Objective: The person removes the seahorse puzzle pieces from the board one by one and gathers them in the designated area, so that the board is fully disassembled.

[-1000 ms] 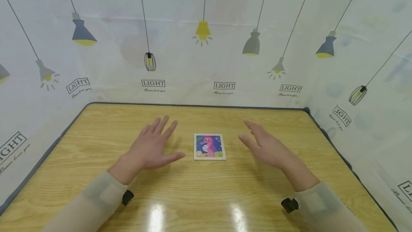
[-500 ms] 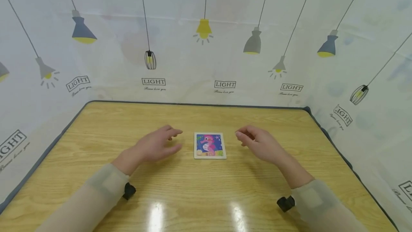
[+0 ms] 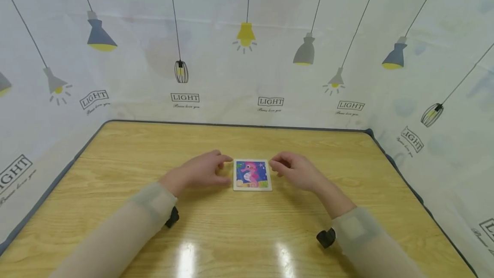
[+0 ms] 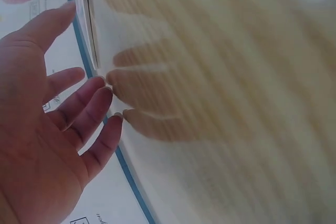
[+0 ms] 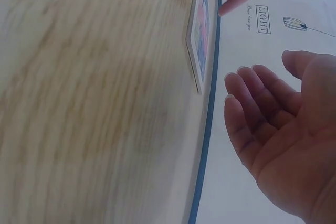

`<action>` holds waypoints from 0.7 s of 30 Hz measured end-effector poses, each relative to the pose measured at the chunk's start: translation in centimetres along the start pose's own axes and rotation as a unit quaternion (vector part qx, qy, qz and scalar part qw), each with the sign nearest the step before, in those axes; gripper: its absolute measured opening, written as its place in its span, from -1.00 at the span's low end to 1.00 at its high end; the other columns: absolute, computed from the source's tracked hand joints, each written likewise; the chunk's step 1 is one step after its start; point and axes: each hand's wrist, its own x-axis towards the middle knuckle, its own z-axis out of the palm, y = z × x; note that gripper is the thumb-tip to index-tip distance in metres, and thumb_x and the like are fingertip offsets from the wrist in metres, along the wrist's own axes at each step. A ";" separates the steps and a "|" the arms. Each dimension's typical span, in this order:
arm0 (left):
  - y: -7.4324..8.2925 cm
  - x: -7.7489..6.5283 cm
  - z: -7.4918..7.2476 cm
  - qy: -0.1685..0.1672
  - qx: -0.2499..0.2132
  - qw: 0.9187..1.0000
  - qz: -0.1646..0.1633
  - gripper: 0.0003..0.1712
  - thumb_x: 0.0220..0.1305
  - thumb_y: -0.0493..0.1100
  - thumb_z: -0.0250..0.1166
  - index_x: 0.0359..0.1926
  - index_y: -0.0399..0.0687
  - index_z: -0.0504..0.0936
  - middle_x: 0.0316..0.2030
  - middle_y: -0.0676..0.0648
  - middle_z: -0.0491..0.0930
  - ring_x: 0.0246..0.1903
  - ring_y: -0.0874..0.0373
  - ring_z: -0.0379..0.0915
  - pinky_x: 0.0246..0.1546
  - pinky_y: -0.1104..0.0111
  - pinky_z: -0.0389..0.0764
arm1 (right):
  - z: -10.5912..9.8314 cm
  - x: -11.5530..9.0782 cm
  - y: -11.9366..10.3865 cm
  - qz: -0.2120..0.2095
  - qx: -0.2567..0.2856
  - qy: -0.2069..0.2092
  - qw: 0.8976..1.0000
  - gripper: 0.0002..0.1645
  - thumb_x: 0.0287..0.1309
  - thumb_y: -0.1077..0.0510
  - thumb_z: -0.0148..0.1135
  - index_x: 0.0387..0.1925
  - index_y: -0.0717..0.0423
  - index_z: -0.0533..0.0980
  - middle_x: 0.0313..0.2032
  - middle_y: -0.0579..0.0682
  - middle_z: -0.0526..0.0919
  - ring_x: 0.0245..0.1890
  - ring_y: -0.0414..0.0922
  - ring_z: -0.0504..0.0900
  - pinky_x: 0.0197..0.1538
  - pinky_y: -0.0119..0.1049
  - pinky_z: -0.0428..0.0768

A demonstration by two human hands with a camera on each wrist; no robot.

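A small square board (image 3: 251, 175) with a white border and a pink seahorse picture lies flat on the wooden table. My left hand (image 3: 203, 170) is at its left side, index fingertip right at the upper left corner and thumb near the lower left. On the opposite side, my right hand (image 3: 299, 171) has its fingertips at the upper right corner, fingers loosely bent. The left wrist view shows the left palm (image 4: 47, 124) with fingertips low over the wood. In the right wrist view the right fingers (image 5: 239, 124) are gently bent, nothing between them and the thumb.
The wooden table (image 3: 247, 231) has a dark edge strip along its back and sides. A pale cloth printed with lamps (image 3: 216, 67) stands behind it and at both sides. Small black wrist cameras (image 3: 326, 238) sit under the sleeves.
Both hands have come inward from either side to the board's edges. Their spread fingers have bent, the right hand's more. The board has stayed in place.
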 end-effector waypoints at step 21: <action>0.5 1.8 -0.1 -0.028 -0.050 0.998 -0.026 0.12 0.16 0.46 0.58 0.62 0.14 0.43 0.03 -0.05 0.51 -0.05 0.04 0.46 -0.01 0.16 0.54 | 3.6 5.2 -0.8 -0.005 -0.021 -0.015 1.000 -0.72 0.60 -0.11 0.27 0.11 -0.11 0.71 -0.07 -0.09 0.74 -0.07 -0.09 0.63 0.17 -0.08 0.62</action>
